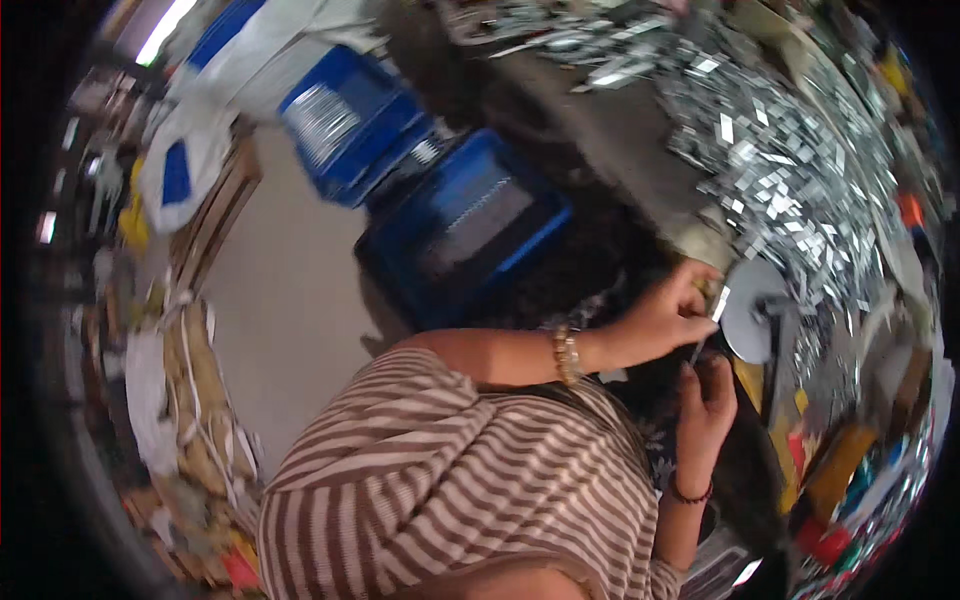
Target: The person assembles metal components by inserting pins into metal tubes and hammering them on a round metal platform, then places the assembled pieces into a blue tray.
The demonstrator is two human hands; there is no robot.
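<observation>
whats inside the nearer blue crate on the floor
The nearer blue crate shows a grey, silvery mass, likely small metal pieces; blur hides detail. Its near end is covered by dark hair.

A workshop: heaps of small metal pieces [790,170] cover the bench [620,130] at upper right, with blue plastic crates [460,230] on the floor.

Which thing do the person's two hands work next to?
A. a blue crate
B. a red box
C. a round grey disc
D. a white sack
C: the left hand and the right hand meet right beside the round grey disc, while the blue crate stands apart from them on the floor.
</observation>
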